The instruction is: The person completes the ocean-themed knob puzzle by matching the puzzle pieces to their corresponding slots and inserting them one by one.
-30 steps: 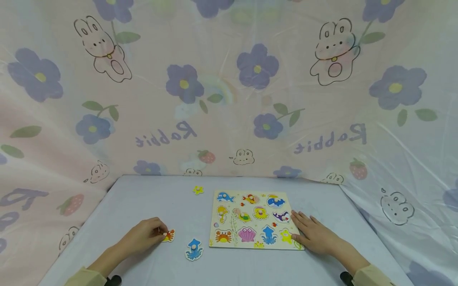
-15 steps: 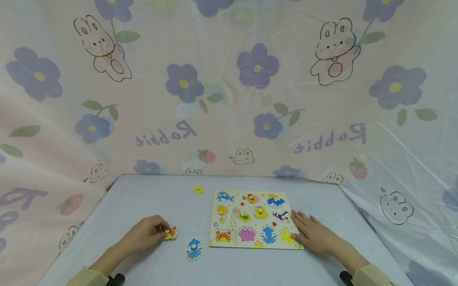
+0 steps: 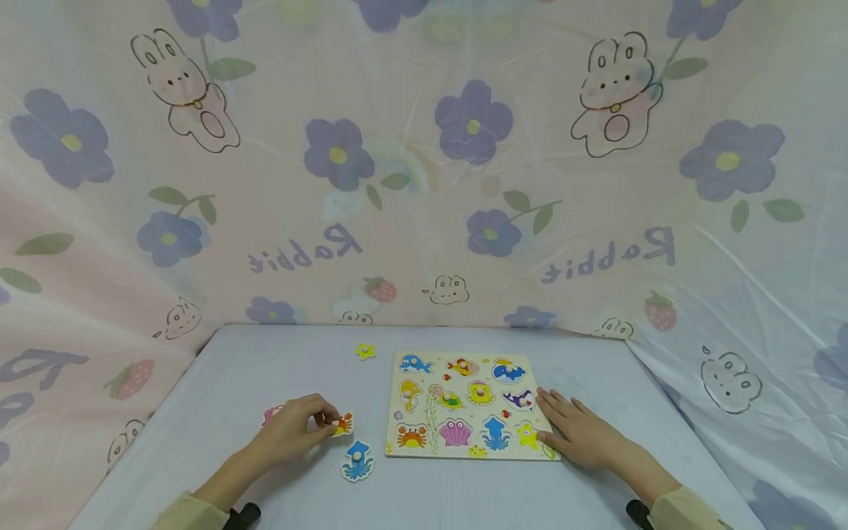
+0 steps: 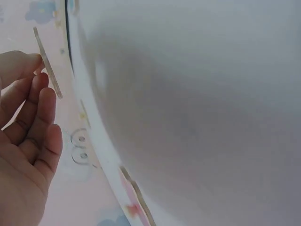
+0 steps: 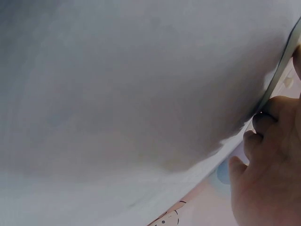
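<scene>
My left hand (image 3: 294, 430) pinches a wooden crab puzzle piece (image 3: 344, 425) between thumb and fingertips. In the left wrist view, that crab piece (image 4: 46, 61) appears edge-on, raised off the table, and the other fingers are loosely bent. To the right lies a cream puzzle board (image 3: 444, 455) bearing sea-animal pictures, several with knobs. My right hand (image 3: 583, 434) lies with fingers extended along the board's right edge, touching it. Just below the crab piece, a blue squid piece (image 3: 358, 464) with a knob rests on the table.
A pink piece (image 3: 270, 414) lies behind my left hand, partly hidden by it. Near the back of the white-covered table (image 3: 278, 361) sits a small yellow piece (image 3: 366, 352). A curtain (image 3: 411, 199) printed with flowers and rabbits hangs behind the table.
My left hand has carried the crab piece rightward, from left of the squid piece to just above it. The pink piece has come into view behind that hand. My right hand stays on the board.
</scene>
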`<state>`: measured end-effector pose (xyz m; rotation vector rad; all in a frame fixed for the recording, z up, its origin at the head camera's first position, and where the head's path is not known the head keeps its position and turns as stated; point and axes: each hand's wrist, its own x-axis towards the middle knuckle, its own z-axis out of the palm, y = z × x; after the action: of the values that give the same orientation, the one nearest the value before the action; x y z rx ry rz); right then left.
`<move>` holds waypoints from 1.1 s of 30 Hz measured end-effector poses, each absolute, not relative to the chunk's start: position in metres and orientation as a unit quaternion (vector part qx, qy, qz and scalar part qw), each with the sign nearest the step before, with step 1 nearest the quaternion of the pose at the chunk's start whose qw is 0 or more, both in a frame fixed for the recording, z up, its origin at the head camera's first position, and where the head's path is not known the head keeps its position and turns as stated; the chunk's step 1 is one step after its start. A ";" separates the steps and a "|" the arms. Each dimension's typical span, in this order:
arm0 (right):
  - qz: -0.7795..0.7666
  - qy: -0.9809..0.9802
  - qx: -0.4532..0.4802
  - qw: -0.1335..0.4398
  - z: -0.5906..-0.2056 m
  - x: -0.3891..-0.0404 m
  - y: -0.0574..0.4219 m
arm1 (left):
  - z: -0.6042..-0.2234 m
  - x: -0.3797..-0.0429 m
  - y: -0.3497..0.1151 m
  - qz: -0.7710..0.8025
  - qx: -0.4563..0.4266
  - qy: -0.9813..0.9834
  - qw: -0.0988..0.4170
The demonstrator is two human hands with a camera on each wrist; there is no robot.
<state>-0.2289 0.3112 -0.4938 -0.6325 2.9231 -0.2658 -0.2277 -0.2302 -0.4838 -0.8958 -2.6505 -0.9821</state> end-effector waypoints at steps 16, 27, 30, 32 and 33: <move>-0.089 0.970 -0.218 0.058 -0.494 -0.228 0.312 | -0.477 -0.227 -0.170 -0.326 -0.314 -0.891 0.026; -0.090 0.971 -0.211 0.067 -0.492 -0.228 0.311 | -0.483 -0.227 -0.135 -0.287 -0.341 -0.895 0.020; -0.091 0.971 -0.209 0.068 -0.492 -0.227 0.311 | -0.484 -0.229 -0.128 -0.272 -0.355 -0.894 0.019; -0.091 0.971 -0.210 0.068 -0.492 -0.227 0.311 | -0.485 -0.230 -0.124 -0.263 -0.357 -0.896 0.012; -0.091 0.971 -0.210 0.067 -0.492 -0.228 0.311 | -0.486 -0.231 -0.123 -0.259 -0.357 -0.897 0.008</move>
<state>-0.2275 0.3114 -0.4924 -0.6326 2.9275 -0.2749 -0.2305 -0.1227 -0.4858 -1.1166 -2.8044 -0.8104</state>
